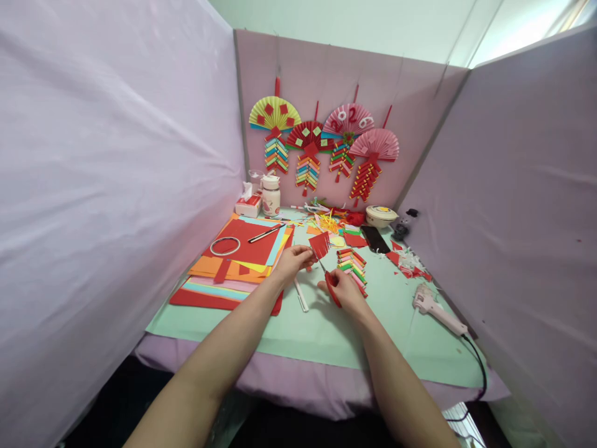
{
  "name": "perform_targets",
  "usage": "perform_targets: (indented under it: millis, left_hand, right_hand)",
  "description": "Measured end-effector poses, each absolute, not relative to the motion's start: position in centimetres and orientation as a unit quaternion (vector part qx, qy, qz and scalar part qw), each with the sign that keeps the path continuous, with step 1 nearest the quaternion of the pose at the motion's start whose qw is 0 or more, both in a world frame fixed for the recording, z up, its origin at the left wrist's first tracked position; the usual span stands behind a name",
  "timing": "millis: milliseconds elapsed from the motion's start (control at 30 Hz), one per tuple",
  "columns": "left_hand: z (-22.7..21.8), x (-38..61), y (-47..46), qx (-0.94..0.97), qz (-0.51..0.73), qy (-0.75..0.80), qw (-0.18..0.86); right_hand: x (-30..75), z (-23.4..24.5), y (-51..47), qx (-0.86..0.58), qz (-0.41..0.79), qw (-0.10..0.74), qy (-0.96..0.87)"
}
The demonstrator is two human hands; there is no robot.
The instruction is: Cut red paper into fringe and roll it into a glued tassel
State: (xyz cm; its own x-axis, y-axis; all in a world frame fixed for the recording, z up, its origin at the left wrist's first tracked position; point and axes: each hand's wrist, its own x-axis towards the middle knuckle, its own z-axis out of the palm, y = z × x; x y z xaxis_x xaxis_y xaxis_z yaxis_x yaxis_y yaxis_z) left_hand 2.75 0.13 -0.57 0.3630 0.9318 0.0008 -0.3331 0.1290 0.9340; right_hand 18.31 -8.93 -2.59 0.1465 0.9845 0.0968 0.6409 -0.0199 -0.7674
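Note:
My left hand pinches a small pleated piece of red paper and holds it up over the green mat. My right hand grips red-handled scissors, whose blades point up at the lower edge of the red paper. Just right of both hands lies a bundle of small coloured paper rolls. A white glue stick lies on the mat between my wrists.
A stack of coloured paper sheets with a tape ring lies at left. A pink glue gun with its cord lies at right. Paper scraps, a black phone, a jar and a bowl stand at the back. Four paper fans hang on the back wall.

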Motion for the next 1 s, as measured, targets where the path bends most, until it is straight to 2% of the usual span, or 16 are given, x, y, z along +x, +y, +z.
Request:
perform_targets:
  millis: [1000]
  left_hand:
    - [-0.96, 2.77, 0.11, 0.471, 0.439, 0.311, 0.699]
  right_hand:
    - [18.70, -2.26, -8.85, -0.663, 0.222, 0.358, -0.619]
